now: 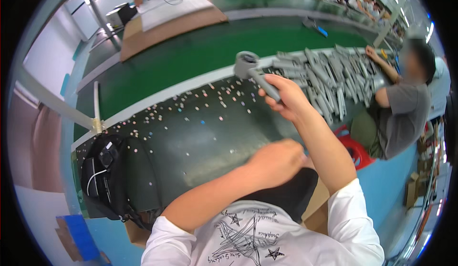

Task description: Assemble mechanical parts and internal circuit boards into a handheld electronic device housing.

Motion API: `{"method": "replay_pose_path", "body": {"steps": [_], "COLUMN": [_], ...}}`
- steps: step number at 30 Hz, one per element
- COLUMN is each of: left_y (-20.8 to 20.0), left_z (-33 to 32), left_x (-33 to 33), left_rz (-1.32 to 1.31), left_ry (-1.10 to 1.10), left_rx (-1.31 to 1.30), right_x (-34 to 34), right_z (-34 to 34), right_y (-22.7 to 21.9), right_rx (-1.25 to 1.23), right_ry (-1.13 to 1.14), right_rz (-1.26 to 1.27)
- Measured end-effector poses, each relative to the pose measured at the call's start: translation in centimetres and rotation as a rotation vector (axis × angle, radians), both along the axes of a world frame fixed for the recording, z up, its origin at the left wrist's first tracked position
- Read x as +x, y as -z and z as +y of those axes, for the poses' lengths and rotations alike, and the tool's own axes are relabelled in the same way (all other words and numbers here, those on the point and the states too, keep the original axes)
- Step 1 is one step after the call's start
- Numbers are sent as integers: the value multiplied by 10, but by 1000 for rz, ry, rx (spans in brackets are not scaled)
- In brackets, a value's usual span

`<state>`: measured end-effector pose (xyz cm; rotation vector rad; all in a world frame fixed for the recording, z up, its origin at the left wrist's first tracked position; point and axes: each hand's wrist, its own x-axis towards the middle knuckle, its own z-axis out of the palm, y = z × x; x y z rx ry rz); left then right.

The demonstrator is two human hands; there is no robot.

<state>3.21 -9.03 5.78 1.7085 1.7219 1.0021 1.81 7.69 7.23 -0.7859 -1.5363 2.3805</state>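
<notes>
A: How does the grip stand?

B: Your right hand [286, 95] is closed round the handle of a grey hair-dryer-shaped piece [256, 75], thumb and fingers about its lower end. The piece is tilted up above the worktable, its round, hollow head pointing away from you.

A: And on the other side?

B: Your left hand [280, 160] is blurred, its fingers curled inward, nearer to your body. I cannot tell whether it encloses anything.

A: What lies around them?

B: Just right of your raised hand is a heap of long grey plastic parts [320, 72], overlapping one another on the dark tabletop [181, 139]. To the left, small pale and coloured bits [152, 118] are scattered over the surface. At its left end sits a black backpack [98, 185] with a white cable.

A: Any writing?

B: Your white shirt [248, 239] carries black script lettering around a sketched figure and stars, upside down from this view. The backpack has a small pale mark [109, 145], too tiny to read.

A: Farther out?

B: Past a pale rail [164, 93] runs a green belt [191, 58], with a blue-handled tool [322, 32] on it. To your right, a co-worker [405, 103] in a grey top sits beside the heap, above a red stool [362, 157].
</notes>
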Motion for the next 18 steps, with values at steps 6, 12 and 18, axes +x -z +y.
{"method": "replay_pose_path", "body": {"steps": [6,12,18], "left_y": [59,88,63], "left_z": [48,61,54], "left_x": [14,10,-1], "left_rz": [245,66,-515], "left_ry": [440,517,468], "left_rx": [18,106,160], "right_x": [-183,-299,-406], "right_z": [1,5,78], "right_y": [6,29,24], "right_rx": [361,471,1105], "right_ry": [-163,-191,6], "right_rz": [-69,-165,192]}}
